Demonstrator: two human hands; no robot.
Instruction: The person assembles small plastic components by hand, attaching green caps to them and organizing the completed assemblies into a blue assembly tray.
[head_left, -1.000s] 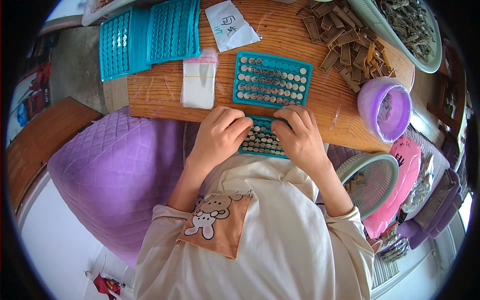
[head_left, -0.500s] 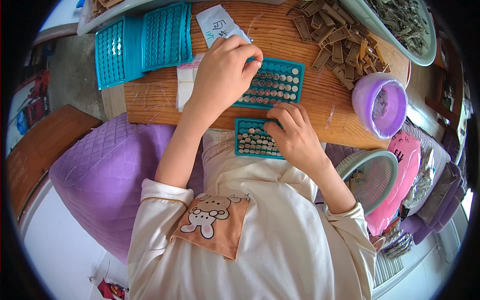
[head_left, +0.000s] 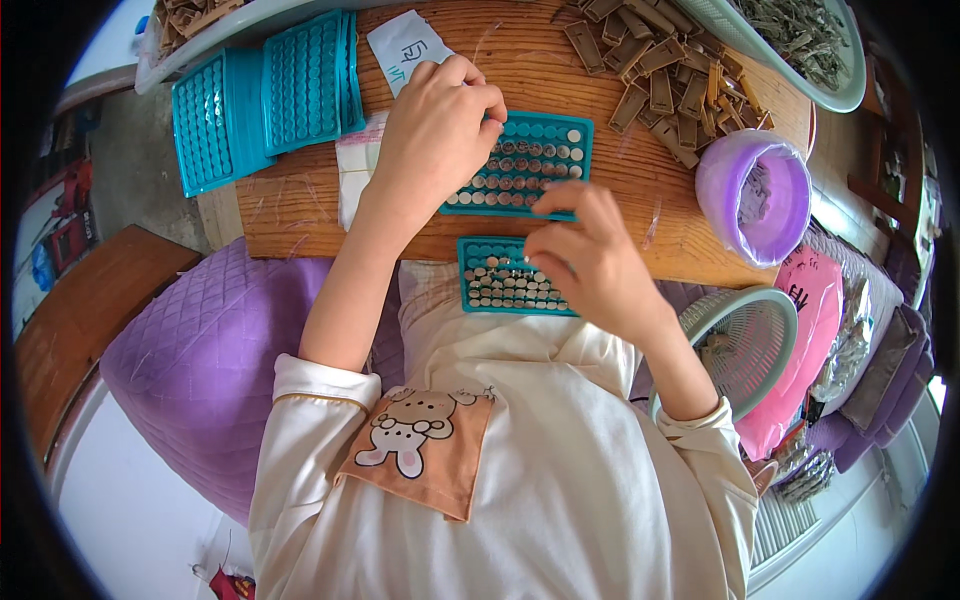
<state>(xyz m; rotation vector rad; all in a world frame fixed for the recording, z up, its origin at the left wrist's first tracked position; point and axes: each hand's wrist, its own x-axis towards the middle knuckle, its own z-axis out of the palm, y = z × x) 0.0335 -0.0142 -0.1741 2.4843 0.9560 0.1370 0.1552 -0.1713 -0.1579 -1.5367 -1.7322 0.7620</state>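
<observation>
A teal tray with rows of round wells lies on the wooden table, many wells filled with small silvery discs. Over its upper left part is my left hand, fingers curled into a pinch; what they hold, if anything, is hidden. A smaller teal tray rests nearer me, at the table's front edge by my lap, with similar discs inside. My right hand hovers at its right side, thumb and a finger pinched. Something pale and tiny shows at those fingertips, too small to name.
Stacked teal trays stand back left, beside a paper slip with handwriting. Brown rectangular pieces are heaped back right, near a basket of metallic parts. A purple-lined tub stands at the right edge, above a grey-green basket.
My right hand has shifted a little right and lifted slightly off the smaller tray's edge. My left hand keeps its pinch over the larger tray. The whole view has moved slightly.
</observation>
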